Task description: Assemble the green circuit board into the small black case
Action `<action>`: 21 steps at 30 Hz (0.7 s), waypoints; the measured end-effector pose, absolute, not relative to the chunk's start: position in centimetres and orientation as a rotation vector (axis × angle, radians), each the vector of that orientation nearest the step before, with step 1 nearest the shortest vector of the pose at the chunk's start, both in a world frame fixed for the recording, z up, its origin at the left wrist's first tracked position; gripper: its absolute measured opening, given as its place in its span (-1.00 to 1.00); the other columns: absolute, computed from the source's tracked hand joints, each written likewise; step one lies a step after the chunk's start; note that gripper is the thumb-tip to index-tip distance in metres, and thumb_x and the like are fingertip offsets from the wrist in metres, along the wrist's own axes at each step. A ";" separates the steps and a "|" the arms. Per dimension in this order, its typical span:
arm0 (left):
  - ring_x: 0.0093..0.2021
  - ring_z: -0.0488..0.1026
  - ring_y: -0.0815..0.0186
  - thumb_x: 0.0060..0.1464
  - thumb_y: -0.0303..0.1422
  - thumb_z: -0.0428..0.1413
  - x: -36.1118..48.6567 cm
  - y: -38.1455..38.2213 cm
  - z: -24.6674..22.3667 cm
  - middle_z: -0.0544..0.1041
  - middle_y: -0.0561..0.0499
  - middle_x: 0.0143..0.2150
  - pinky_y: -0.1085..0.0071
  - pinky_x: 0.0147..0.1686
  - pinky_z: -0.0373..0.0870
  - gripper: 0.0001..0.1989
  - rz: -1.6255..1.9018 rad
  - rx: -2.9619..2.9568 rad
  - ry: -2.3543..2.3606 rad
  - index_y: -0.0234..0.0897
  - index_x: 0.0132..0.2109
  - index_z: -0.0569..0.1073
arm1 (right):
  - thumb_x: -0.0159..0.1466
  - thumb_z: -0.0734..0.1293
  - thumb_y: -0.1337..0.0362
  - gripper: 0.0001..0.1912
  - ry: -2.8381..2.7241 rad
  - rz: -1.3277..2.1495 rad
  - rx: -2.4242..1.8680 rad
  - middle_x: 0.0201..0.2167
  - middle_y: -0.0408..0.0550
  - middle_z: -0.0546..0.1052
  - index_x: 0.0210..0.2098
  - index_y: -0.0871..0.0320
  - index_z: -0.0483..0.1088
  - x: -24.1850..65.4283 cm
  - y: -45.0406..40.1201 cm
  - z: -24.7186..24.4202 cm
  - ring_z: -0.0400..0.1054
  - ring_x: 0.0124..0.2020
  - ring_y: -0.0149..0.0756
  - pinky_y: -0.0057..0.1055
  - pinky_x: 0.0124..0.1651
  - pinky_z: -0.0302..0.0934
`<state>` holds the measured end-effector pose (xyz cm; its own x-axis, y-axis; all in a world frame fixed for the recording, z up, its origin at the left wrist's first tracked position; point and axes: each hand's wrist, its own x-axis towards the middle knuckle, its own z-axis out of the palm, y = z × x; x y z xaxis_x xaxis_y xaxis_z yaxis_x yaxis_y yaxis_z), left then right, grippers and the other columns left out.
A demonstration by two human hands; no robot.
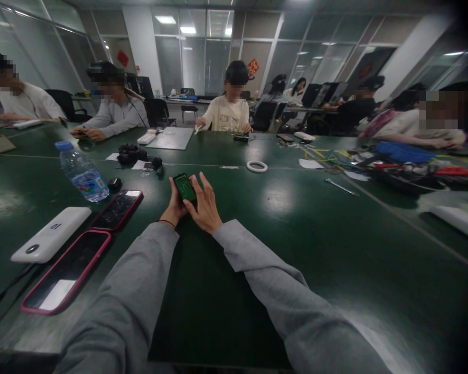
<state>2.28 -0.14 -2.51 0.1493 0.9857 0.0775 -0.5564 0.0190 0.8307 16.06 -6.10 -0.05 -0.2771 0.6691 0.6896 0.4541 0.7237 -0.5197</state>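
Above the dark green table (pixel 257 249), a small green circuit board (pixel 184 187) with a dark rim is held tilted toward me. My left hand (pixel 174 205) is closed round its left side and underside, with most of the fingers hidden behind it. Beside the board's right edge is my right hand (pixel 206 205), its fingers stretched and spread. The right thumb lies by the board's lower corner; whether it presses on it I cannot tell.
To the left are a water bottle (pixel 83 174), a white power bank (pixel 50 235) and two red-edged phones (pixel 117 210) (pixel 68 272). Further off lie a white tape ring (pixel 256 166), a metal wrench (pixel 341 187) and tangled cables (pixel 405 161). Several people sit around the table.
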 end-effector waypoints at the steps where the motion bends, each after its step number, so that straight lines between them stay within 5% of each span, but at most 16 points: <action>1: -0.15 0.47 0.14 -0.02 0.35 -0.15 2.1 -0.1 -2.5 0.53 -0.10 -0.27 0.18 -0.11 0.41 -0.17 1.365 0.826 0.628 -0.20 0.07 0.46 | 0.41 0.20 0.04 -0.33 -1.820 0.301 -0.899 0.41 -0.09 -0.13 0.41 -0.04 -0.10 16.2 -5.8 0.1 -0.27 0.42 -0.10 -0.05 0.42 -0.23; 8: -0.29 0.46 0.29 0.08 0.22 -0.06 1.3 0.1 -2.5 0.50 0.00 -0.38 0.28 -0.16 0.42 -0.35 1.459 0.648 0.479 -0.18 0.01 0.49 | 0.39 0.24 0.00 -0.62 -1.292 1.166 -0.689 -0.03 -0.05 0.46 0.07 0.05 0.40 17.2 -3.6 5.7 0.31 0.11 -0.18 -0.17 0.19 0.22; 12: -0.35 0.47 0.32 0.13 0.20 -0.11 1.7 0.0 -2.2 0.51 0.00 -0.39 0.34 -0.22 0.45 -0.36 1.419 0.520 0.418 -0.21 -0.01 0.49 | 0.28 0.39 -0.01 -0.66 -1.229 1.314 -0.528 -0.33 -0.15 0.49 -0.12 0.10 0.46 17.1 -5.6 10.4 0.43 -0.07 -0.26 -0.36 -0.04 0.34; 16: -0.37 0.50 0.32 0.19 0.18 -0.22 2.0 -0.2 -1.7 0.54 -0.03 -0.40 0.35 -0.24 0.47 -0.32 1.381 0.381 0.324 -0.28 -0.06 0.50 | 0.18 0.45 -0.12 -0.54 -1.114 1.310 -0.630 -0.63 -0.23 0.31 -0.46 0.16 0.36 17.4 -5.8 10.1 0.42 -0.40 -0.37 -0.50 -0.30 0.33; 21: -0.05 0.54 0.11 0.19 0.17 -0.23 2.6 -0.5 -1.3 0.60 -0.13 -0.17 0.12 -0.01 0.43 -0.32 1.393 0.347 0.345 -0.26 -0.01 0.49 | 0.27 0.30 -0.22 -0.46 -1.065 1.430 -0.968 -0.54 -0.13 0.43 -0.40 0.19 0.36 16.9 -3.6 3.9 0.36 -0.51 -0.41 -0.54 -0.50 0.24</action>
